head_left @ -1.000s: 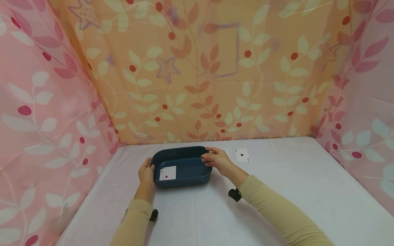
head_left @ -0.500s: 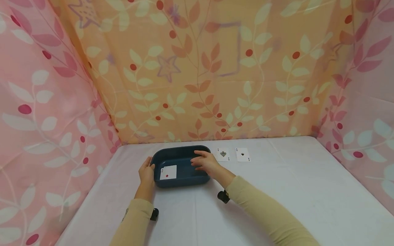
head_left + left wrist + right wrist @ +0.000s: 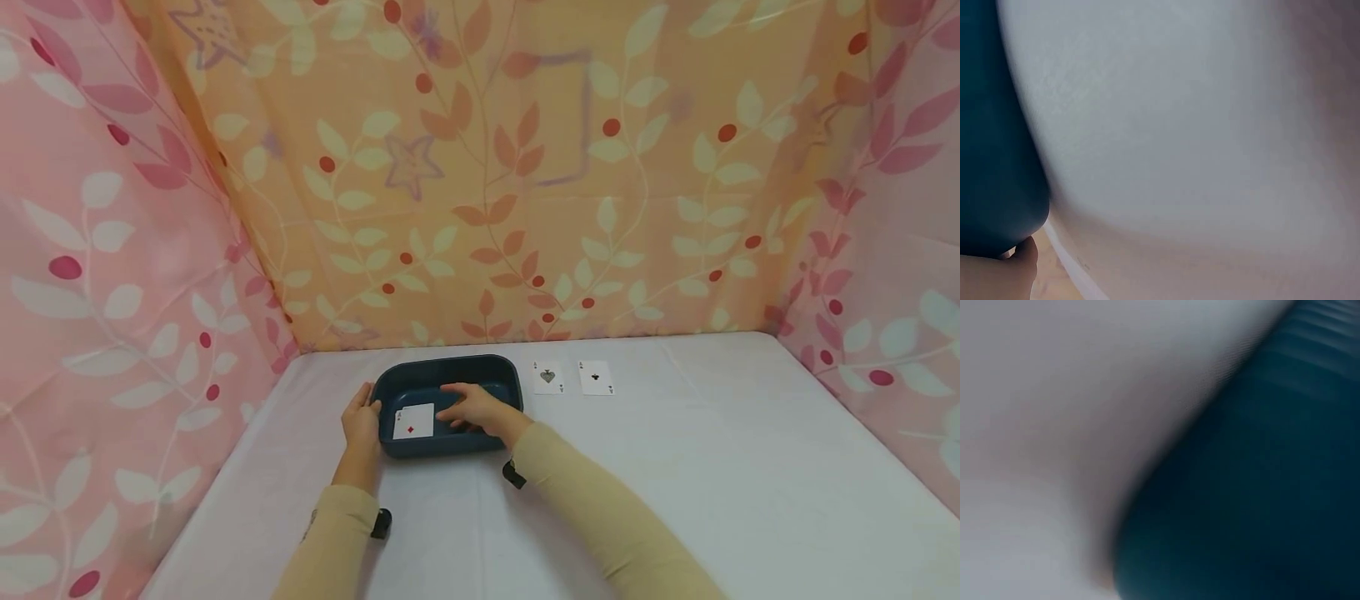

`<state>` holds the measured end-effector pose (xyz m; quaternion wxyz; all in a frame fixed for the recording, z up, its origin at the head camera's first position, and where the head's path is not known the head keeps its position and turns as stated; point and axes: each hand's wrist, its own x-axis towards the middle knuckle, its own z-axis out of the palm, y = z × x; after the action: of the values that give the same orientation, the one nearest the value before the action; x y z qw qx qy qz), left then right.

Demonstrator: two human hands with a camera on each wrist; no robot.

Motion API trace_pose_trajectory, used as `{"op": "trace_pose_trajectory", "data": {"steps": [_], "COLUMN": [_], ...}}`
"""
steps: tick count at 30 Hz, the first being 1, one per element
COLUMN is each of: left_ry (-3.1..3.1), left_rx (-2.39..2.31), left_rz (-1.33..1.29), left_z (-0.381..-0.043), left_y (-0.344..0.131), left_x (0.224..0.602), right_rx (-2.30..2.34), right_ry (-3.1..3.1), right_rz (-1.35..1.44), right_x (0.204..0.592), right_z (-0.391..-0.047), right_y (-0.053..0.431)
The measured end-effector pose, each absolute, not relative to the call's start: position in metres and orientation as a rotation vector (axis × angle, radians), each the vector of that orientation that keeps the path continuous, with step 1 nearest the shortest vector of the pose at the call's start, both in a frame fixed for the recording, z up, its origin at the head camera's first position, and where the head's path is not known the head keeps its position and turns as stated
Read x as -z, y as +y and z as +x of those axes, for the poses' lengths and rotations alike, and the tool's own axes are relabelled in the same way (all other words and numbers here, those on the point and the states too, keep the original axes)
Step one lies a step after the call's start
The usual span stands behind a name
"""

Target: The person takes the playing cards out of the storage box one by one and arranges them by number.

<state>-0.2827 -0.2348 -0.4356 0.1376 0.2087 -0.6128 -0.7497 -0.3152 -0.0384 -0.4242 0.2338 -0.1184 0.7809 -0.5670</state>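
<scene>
A dark blue rectangular dish [image 3: 450, 448] sits on the table, its side wall [image 3: 997, 137] also filling the left edge of the left wrist view. My left hand [image 3: 360, 427] grips its left end, with the thumb at the rim. Over the dish's right half reaches my right hand [image 3: 480, 410], fingers loosely extended and holding nothing. Its fingertips are close to a few overlapped playing cards [image 3: 416, 419] in the left part of the dish; the top one shows a red diamond. The right wrist view is blurred and shows mostly the dish's outer side [image 3: 1241, 494].
Face up to the right of the dish lie an ace of spades [image 3: 548, 377] and an ace of clubs [image 3: 596, 378]. They rest on a white-covered table [image 3: 712, 450]. A floral curtain [image 3: 555, 250] hangs behind, and pink floral cloth hangs at both sides.
My right hand has moved left from the dish's right rim to inside it, near the cards, uncovering the ace of spades. My left hand keeps its place on the dish.
</scene>
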Motion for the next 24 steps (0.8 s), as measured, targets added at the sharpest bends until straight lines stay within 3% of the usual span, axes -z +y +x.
{"op": "trace_pose_trajectory", "data": {"steps": [13, 24], "left_ry": [-1.789, -1.774], "left_rx": [2.151, 2.154], "left_rz": [0.632, 0.597], "left_z": [-0.284, -0.285], "left_y": [-0.23, -0.236], "left_x": [0.439, 0.442], "right_rx": [1.009, 0.718], "right_ry": [2.466, 2.597], "right_rz": [-0.691, -0.694], "right_x": [0.44, 0.447], "right_z": [-0.329, -0.337], "right_y": [-0.068, -0.087]}}
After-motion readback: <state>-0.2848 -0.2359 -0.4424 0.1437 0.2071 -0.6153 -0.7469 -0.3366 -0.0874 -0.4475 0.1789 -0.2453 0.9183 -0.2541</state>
